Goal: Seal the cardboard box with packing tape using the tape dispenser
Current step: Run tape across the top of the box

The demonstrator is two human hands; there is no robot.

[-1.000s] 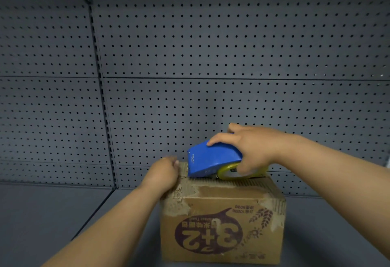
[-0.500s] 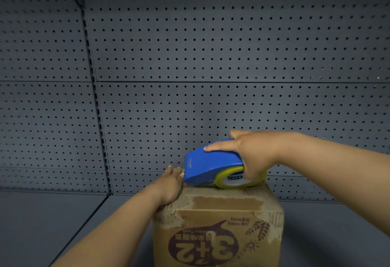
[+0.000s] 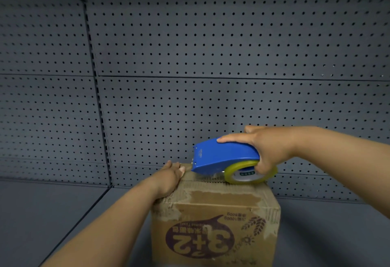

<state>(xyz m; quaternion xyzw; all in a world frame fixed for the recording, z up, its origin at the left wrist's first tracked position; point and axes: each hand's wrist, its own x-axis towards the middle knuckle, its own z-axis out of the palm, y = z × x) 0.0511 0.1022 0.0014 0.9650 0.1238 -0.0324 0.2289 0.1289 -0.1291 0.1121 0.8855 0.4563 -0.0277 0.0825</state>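
The near side of the cardboard box [image 3: 215, 224] bears a large purple print reading "3+2", standing upside down from this view, with a line of smaller characters above it that are too blurred to read. Just above that mark a small upside-down line seems to read "1000g" and "800g" (the digits are faint, so this is uncertain). The blue tape dispenser [image 3: 223, 156] carries a tiny line of lettering near its front end, and the label inside the tape roll [image 3: 249, 174] has green marks, neither legible.
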